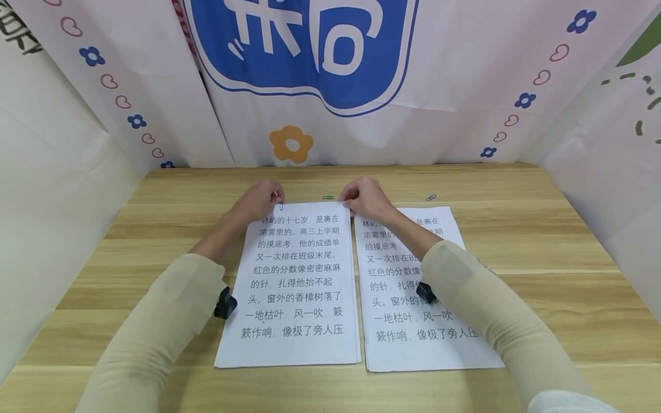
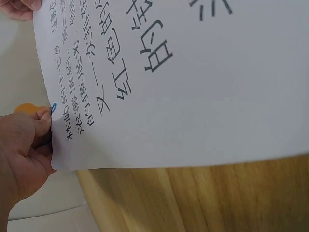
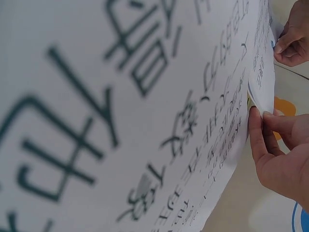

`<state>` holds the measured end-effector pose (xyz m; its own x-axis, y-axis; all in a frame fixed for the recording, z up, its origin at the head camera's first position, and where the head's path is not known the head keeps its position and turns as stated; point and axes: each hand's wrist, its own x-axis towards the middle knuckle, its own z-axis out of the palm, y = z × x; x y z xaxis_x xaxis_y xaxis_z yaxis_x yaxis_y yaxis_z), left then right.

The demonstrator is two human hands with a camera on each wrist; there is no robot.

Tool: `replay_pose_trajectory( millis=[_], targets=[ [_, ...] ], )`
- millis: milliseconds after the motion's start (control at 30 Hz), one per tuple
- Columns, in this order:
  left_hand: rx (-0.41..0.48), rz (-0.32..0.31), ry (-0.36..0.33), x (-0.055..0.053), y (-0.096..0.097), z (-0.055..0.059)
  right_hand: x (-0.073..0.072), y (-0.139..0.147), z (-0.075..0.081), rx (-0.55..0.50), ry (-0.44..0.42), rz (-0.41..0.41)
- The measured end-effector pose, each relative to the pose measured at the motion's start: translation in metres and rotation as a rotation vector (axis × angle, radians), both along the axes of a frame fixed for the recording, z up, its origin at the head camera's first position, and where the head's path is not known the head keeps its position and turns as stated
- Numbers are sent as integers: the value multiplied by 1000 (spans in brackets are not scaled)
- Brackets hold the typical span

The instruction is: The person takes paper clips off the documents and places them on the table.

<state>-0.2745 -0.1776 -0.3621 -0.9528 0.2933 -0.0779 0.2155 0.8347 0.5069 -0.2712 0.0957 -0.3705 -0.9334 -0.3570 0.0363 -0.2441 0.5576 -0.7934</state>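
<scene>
Two printed paper stacks lie side by side on the table. At the top edge of the left stack [image 1: 299, 287], my left hand [image 1: 265, 198] pinches a small blue paper clip [image 2: 53, 108] that sits over the paper's edge near the top left corner. My right hand [image 1: 365, 198] pinches the top right corner of that same stack between thumb and fingers; in the right wrist view the corner sheets [image 3: 258, 99] part slightly there. The right stack [image 1: 413, 350] is partly covered by my right forearm.
A green paper clip [image 1: 328, 197] lies behind the left stack, between my hands. Another bluish paper clip [image 1: 431, 197] lies behind the right stack. The wooden table [image 1: 558, 298] is bounded by a printed white backdrop [image 1: 444, 132] at the back and white side walls.
</scene>
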Motion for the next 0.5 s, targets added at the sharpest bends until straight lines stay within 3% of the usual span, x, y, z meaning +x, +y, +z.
replay_pose_trajectory(
  millis=[500],
  targets=[
    [63,-6,22,-1,-6,-5,-1,0,-1,-3,-4,-1]
  ],
)
